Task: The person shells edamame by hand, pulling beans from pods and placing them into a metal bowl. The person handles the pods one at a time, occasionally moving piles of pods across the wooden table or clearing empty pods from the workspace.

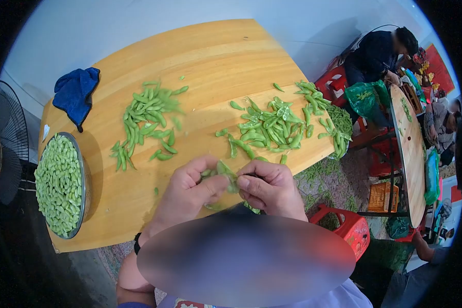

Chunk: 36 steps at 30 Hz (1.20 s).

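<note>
Near the table's front edge, my left hand [197, 186] is closed around a green soybean pod [226, 173], its thumb pressed on the pod. My right hand [269, 189] pinches the right end of the same pod between thumb and fingers. Beyond my left hand lies a loose pile of plump soybean pods [149, 110]. Flatter, split-looking pods [272, 126] are heaped past my right hand. A metal bowl [83, 185] at the left is heaped with shelled green beans [59, 179].
A blue cloth [76, 92] lies on the wooden table [210, 56] at the far left, with a fan [7, 138] beyond it. More pods are heaped past the right edge. A red stool [346, 228] stands right; people sit around another table [410, 154].
</note>
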Available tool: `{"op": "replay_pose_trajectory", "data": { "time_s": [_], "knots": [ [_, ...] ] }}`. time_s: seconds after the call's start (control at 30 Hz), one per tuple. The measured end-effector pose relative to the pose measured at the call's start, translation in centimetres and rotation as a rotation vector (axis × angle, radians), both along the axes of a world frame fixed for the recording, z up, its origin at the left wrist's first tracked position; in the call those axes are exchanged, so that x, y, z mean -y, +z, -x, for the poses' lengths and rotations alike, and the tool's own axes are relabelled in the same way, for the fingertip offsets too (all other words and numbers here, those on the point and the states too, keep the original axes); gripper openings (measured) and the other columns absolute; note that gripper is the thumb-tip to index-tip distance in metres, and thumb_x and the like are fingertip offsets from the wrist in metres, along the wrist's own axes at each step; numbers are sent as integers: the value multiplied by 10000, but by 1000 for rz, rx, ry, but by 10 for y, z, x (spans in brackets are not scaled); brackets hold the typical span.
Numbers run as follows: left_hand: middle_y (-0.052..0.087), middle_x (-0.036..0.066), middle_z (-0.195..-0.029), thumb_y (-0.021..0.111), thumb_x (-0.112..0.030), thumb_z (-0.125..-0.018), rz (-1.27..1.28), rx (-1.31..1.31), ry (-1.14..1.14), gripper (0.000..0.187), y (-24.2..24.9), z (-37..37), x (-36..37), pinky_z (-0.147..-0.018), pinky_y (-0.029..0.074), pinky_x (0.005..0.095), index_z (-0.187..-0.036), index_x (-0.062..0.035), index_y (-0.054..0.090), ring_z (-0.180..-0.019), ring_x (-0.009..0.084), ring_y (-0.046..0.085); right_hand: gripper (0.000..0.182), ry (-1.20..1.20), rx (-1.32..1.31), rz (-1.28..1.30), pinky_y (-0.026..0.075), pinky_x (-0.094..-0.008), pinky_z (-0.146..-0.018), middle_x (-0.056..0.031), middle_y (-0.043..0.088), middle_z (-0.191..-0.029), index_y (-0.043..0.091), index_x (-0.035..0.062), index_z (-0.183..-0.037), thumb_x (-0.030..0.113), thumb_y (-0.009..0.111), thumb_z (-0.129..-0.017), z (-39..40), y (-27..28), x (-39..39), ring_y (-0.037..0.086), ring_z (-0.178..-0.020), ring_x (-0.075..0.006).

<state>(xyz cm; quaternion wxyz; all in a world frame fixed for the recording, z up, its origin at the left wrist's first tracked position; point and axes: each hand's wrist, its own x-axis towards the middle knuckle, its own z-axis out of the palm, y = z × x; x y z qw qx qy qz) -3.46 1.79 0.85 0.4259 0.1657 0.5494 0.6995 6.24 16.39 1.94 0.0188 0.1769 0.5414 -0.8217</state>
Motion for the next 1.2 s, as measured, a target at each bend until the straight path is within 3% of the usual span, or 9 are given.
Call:
{"op": "replay_pose_trajectory", "data": {
  "time_s": [0.17, 0.23, 0.27, 0.43, 0.6, 0.77, 0.87, 0.97, 1.2],
  "knots": [
    [534, 3, -773, 516, -46, -842, -198, 375, 93, 104, -15, 2, -1, -470, 340, 156, -946, -42, 519, -596, 30, 464, 117, -16, -38, 166, 334, -198, -438, 9, 495, -617, 576, -7, -829, 109, 584, -838, 5, -11, 6, 432, -524, -45],
    [524, -2, -766, 499, -40, -844, -102, 159, 158, 114, -17, -4, -7, -471, 339, 156, -956, -47, 511, -595, 30, 460, 97, -124, -156, -514, 378, -262, -453, -52, 515, -600, 566, -23, -811, 65, 603, -800, 7, -17, 16, 480, -506, -129],
    [514, -7, -759, 483, -33, -845, -1, -57, 217, 125, -18, -7, -9, -472, 338, 155, -967, -53, 503, -595, 30, 456, 97, -120, -156, -514, 378, -262, -453, -52, 515, -600, 566, -23, -811, 65, 603, -800, 7, -17, 17, 480, -506, -129],
    [499, -18, -744, 472, -34, -850, 10, -161, 233, 124, -14, -7, -9, -479, 338, 153, -967, -63, 501, -592, 27, 448, 69, -213, -302, -1008, 409, -324, -482, -154, 535, -620, 568, -16, -766, 29, 619, -754, 5, -3, 25, 527, -526, -270],
    [524, -25, -712, 551, -59, -832, -66, 93, 263, 121, -11, -2, -9, -492, 374, 169, -947, -27, 535, -584, 21, 466, 77, -153, -191, -987, 418, -332, -493, -149, 536, -605, 569, -18, -760, 37, 623, -753, 2, 3, 20, 536, -530, -271],
    [549, -22, -730, 626, -80, -790, 29, -94, 100, 168, -4, 6, -6, -526, 405, 176, -935, -16, 568, -617, 29, 497, 79, -127, -201, -946, 422, -324, -502, -154, 541, -605, 575, -14, -766, 47, 624, -756, 0, 1, 18, 544, -541, -279],
    [558, -27, -741, 638, -70, -772, -38, -19, 9, 185, 2, 13, -3, -556, 429, 186, -938, -15, 576, -640, 39, 521, 76, -75, -240, -915, 413, -294, -501, -117, 544, -595, 585, -16, -784, 47, 622, -761, -1, 0, 14, 535, -529, -204],
    [569, -19, -747, 629, -61, -760, 20, -148, -69, 192, -4, 19, 4, -584, 443, 199, -941, -13, 583, -654, 50, 533, 83, -19, -120, -564, 381, -232, -494, -27, 521, -587, 598, -24, -818, 50, 612, -783, -3, -2, 11, 438, -551, -61],
    [543, -45, -719, 571, 0, -742, 147, -447, -4, 155, 0, 18, 6, -538, 396, 172, -896, -16, 580, -629, 15, 481, 91, 50, -68, -592, 383, -246, -485, -49, 535, -582, 595, -28, -803, 58, 611, -778, 8, 2, 14, 451, -531, -81]
  ]
}}
